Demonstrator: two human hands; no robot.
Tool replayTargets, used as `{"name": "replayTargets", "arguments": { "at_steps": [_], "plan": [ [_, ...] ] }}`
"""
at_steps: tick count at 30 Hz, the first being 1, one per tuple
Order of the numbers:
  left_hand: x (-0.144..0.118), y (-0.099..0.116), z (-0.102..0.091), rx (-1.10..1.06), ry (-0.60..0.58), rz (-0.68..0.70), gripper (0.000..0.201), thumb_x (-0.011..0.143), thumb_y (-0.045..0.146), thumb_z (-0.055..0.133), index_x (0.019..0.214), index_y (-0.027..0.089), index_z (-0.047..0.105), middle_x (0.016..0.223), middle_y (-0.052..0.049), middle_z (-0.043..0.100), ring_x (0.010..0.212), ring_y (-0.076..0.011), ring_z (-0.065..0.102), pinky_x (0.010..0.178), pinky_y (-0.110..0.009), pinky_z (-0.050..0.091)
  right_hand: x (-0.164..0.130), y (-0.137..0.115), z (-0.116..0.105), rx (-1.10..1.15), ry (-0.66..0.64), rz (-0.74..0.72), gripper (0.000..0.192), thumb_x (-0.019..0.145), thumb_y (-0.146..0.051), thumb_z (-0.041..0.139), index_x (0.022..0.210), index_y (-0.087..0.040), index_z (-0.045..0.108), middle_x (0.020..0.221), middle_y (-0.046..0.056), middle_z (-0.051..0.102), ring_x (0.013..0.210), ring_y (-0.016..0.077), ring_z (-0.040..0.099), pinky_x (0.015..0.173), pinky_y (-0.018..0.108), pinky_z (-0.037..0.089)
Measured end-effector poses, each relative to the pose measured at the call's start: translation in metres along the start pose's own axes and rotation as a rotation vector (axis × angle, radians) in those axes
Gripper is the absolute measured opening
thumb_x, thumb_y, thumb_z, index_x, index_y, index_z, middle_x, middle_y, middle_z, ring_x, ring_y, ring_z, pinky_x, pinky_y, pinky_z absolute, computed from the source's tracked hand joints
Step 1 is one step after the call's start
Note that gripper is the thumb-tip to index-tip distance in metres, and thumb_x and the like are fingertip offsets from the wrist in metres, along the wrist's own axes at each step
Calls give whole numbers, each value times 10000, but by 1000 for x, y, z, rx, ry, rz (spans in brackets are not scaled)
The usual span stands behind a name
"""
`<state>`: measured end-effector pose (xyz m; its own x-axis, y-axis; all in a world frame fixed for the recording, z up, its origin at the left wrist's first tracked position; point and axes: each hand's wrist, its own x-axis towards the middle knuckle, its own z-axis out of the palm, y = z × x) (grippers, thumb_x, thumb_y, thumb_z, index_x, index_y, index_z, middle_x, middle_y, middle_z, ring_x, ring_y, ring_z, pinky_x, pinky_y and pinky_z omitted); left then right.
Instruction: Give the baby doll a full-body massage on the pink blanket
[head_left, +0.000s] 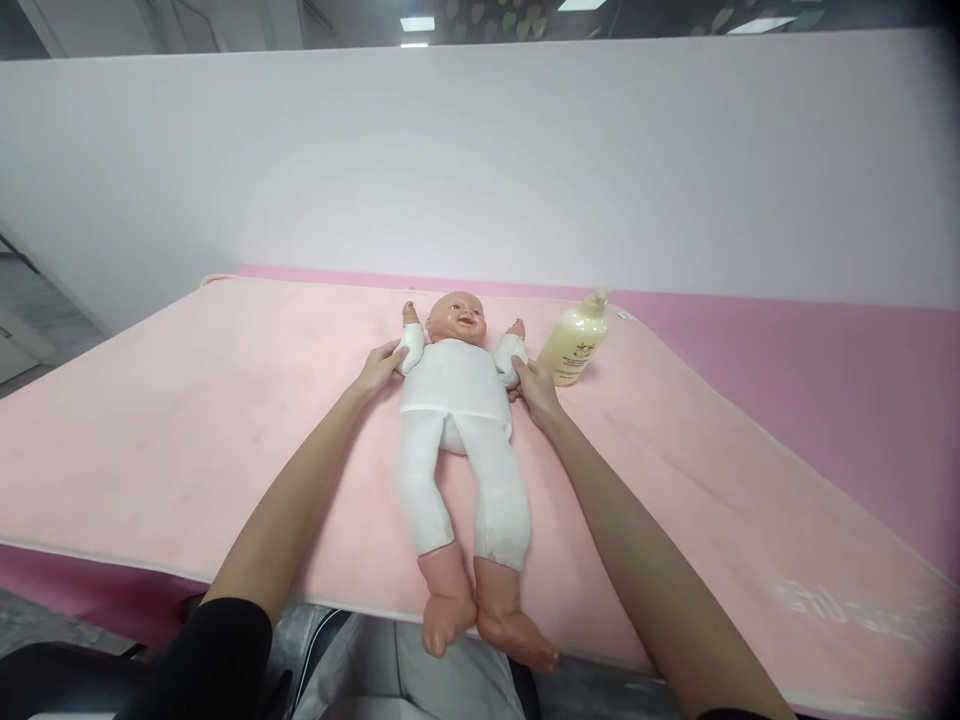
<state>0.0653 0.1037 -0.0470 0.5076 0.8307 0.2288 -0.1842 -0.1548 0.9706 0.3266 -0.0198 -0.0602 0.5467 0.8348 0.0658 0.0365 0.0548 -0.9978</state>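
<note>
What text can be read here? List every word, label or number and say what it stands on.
Pump bottle: dark print on its front, too small and blurred to read.
Pink mat: faint pale marks near its right edge, perhaps lettering, not legible.
Doll, held at its arms by the left hand and the right hand: no writing visible on it.
No text can be quoted.
</note>
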Motion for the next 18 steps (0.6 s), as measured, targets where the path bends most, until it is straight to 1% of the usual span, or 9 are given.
{"name": "replayTargets", "arguments": {
  "at_steps": [2, 5, 7, 8, 10, 12, 14, 16, 18],
  "plan": [
    [-1, 3, -4, -32, -35, -32, 630, 705, 404, 726, 1251, 121, 588, 1006, -107, 691, 889, -196, 638, 802, -295, 471, -2, -1, -1, 21, -19, -9, 360, 723, -519, 666, 741, -178, 551, 471, -33, 500, 351, 89, 431, 349, 226, 399],
    [-2, 4, -9, -33, -10, -73, 834, 639, 310, 794, 1384, 145, 455, 993, -98, 697, 883, -182, 655, 828, -300, 477, -5, -3, -3, 62, -56, -16, 354, 654, -483, 722, 734, -170, 575, 449, -51, 464, 357, 75, 410, 373, 218, 408],
    [-2, 4, -13, -47, -39, -58, 848, 614, 268, 806, 1380, 149, 460, 1015, -102, 696, 917, -190, 655, 847, -308, 478, -6, -4, -5, 93, -87, -26, 334, 621, -437, 741, 757, -162, 607, 472, -50, 488, 368, 65, 405, 396, 213, 420],
    [-2, 4, -14, -56, -64, -39, 798, 608, 251, 803, 1342, 145, 506, 1033, -105, 695, 941, -198, 650, 857, -311, 477, -7, -5, -6, 108, -102, -29, 323, 606, -409, 747, 769, -160, 622, 494, -45, 513, 377, 61, 409, 406, 211, 425],
    [-2, 4, -15, -52, -95, -9, 642, 588, 217, 793, 1201, 134, 624, 1039, -103, 697, 964, -215, 641, 862, -317, 479, -7, -6, -8, 132, -130, -21, 305, 578, -345, 751, 795, -157, 649, 550, -29, 568, 401, 62, 437, 423, 209, 425],
    [-3, 4, -16, -29, -91, -20, 491, 553, 184, 780, 1035, 128, 700, 1008, -99, 706, 961, -238, 639, 858, -345, 487, -7, -6, -11, 143, -155, 1, 285, 553, -283, 744, 800, -159, 673, 606, -12, 611, 448, 75, 488, 451, 212, 434],
    [-3, 4, -16, -25, -59, -60, 357, 529, 160, 750, 884, 129, 731, 998, -106, 710, 980, -265, 634, 874, -386, 487, -6, -6, -13, 156, -180, 1, 262, 538, -235, 728, 788, -167, 696, 690, 6, 651, 555, 99, 562, 535, 227, 478],
    [-3, 5, -16, -41, -40, -75, 235, 524, 128, 697, 756, 134, 730, 1024, -118, 705, 1055, -282, 611, 930, -418, 465, -6, -6, -15, 164, -200, -25, 263, 512, -193, 710, 775, -181, 718, 820, 27, 686, 732, 134, 621, 675, 252, 515],
    [-3, 5, -16, -34, -33, -55, 146, 525, 90, 635, 644, 145, 701, 1016, -119, 706, 1132, -281, 576, 987, -440, 432, -6, -6, -16, 163, -220, -58, 264, 479, -161, 695, 739, -194, 730, 943, 41, 693, 898, 166, 624, 801, 275, 511]
  ]
}}
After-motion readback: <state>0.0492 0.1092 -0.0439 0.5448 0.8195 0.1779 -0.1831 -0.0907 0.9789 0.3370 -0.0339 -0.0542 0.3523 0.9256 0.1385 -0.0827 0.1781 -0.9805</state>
